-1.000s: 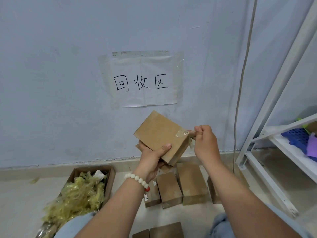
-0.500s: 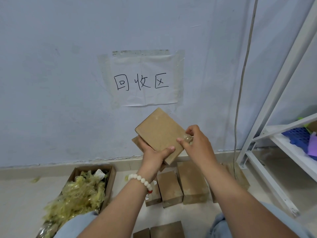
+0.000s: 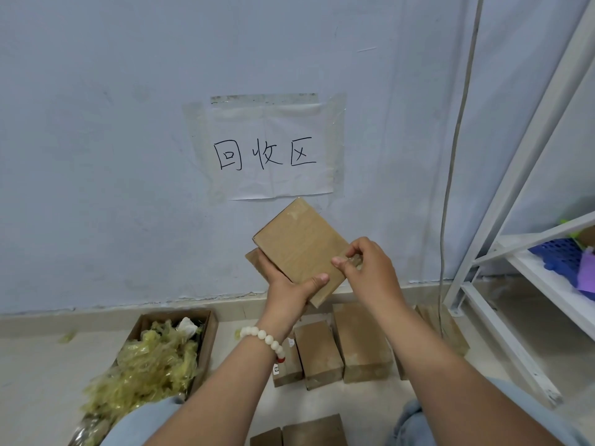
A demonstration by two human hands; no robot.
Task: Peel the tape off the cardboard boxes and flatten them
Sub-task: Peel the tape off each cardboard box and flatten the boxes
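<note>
The left hand (image 3: 286,294) grips the tilted box (image 3: 299,243) from below, while the right hand (image 3: 370,268), at its right edge, pinches clear tape (image 3: 353,263) between thumb and fingers (image 3: 357,249).

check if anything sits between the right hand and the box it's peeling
Nothing visible does. The right hand is at the right edge of the cardboard box, its thumb and fingers pinching a bit of clear tape there. The left hand grips the box from below.
</note>
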